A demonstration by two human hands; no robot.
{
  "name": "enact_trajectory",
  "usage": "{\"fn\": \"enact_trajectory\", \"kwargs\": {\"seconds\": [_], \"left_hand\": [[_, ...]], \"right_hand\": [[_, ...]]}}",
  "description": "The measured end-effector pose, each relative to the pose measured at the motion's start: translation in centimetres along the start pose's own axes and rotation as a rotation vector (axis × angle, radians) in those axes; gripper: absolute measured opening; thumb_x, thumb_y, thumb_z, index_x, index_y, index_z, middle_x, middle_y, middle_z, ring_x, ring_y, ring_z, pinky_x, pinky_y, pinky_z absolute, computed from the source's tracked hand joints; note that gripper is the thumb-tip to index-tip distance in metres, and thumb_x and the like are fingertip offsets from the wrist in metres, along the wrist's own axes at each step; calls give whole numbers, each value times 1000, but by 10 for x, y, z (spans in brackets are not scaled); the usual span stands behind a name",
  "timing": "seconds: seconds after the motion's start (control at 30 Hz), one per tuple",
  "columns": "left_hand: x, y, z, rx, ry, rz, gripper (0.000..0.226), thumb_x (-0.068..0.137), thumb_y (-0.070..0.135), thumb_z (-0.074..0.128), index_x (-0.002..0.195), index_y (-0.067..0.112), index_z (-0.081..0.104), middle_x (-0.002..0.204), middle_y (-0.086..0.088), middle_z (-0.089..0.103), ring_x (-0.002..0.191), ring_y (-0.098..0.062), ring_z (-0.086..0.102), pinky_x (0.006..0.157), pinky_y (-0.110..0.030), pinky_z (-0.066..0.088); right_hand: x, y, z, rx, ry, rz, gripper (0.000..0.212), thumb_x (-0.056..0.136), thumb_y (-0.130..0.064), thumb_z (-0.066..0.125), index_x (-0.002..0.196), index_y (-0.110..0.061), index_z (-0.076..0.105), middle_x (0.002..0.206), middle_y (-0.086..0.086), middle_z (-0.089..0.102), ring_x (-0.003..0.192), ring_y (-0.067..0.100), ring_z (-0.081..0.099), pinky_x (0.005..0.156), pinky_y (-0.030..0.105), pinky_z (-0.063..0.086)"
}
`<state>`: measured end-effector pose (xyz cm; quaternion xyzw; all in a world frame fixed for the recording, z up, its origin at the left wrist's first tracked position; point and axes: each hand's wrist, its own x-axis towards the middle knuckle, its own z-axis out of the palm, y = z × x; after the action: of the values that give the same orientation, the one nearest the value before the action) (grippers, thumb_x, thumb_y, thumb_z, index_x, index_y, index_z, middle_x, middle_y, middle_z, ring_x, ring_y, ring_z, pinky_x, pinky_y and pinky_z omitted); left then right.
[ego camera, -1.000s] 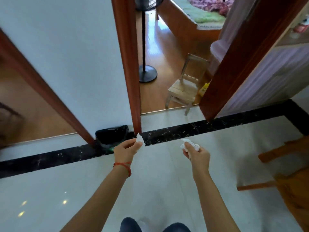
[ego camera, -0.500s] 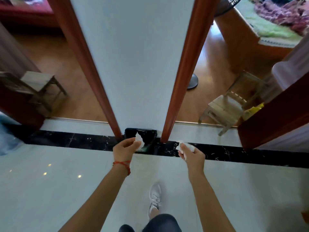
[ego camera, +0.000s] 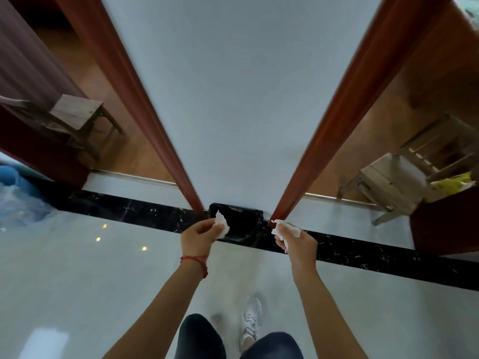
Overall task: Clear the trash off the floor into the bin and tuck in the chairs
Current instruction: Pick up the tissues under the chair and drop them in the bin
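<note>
A black-lined bin (ego camera: pixel 242 221) stands on the floor against the white wall between two red door frames. My left hand (ego camera: pixel 199 235) pinches a crumpled white tissue (ego camera: pixel 222 224) at the bin's near left rim. Just right of the bin, my right hand (ego camera: pixel 295 240) grips a second crumpled white tissue (ego camera: pixel 286 229). A small wooden chair (ego camera: pixel 399 177) sits in the right doorway, and another wooden chair (ego camera: pixel 75 120) stands in the left room.
White wall (ego camera: pixel 238 99) fills the middle, flanked by red door frames (ego camera: pixel 145 120). A black marble strip (ego camera: pixel 363 252) crosses the pale tile floor. Something blue and plastic-wrapped (ego camera: pixel 18 198) lies at far left. My legs and a white shoe (ego camera: pixel 252 320) are below.
I have walked up to the wall and the bin has come much closer, now centred right in front of my hands. Both hands still hold their tissues.
</note>
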<state>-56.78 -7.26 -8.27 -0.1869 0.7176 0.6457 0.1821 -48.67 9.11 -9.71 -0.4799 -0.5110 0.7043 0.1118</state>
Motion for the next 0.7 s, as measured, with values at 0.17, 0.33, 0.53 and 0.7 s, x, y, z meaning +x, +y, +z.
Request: {"fn": "enact_trajectory", "kwargs": {"seconds": [0.17,0.33,0.53,0.7], "left_hand": [[47,-16,4,38,5,-48,16,73,0,71,85,11,69,77,0,66,74,-15,61,78,-31,50],[98,-42,13,62,-9,-86,15,74,0,70,81,13,67,77,0,65,73,-13,60,77,-29,50],[149,-71,24,67,-18,-95,15,75,-2,68,84,10,67,76,0,65,71,-12,60,76,-26,52],[186,-105,34,129,-3,-132,20,75,1,69,95,4,68,80,-3,65,77,-19,61,77,-29,52]], "right_hand": [[36,26,19,29,18,65,18,77,-6,70,94,0,70,79,10,67,67,14,62,59,19,52],[75,58,29,35,95,81,13,76,-6,70,89,-4,72,76,9,68,67,12,62,56,16,52],[116,92,39,44,164,104,11,78,-6,69,88,-6,71,81,9,68,71,15,64,54,15,52],[128,114,46,21,172,108,6,80,-7,68,85,-11,69,81,5,68,72,14,65,55,14,52]]}}
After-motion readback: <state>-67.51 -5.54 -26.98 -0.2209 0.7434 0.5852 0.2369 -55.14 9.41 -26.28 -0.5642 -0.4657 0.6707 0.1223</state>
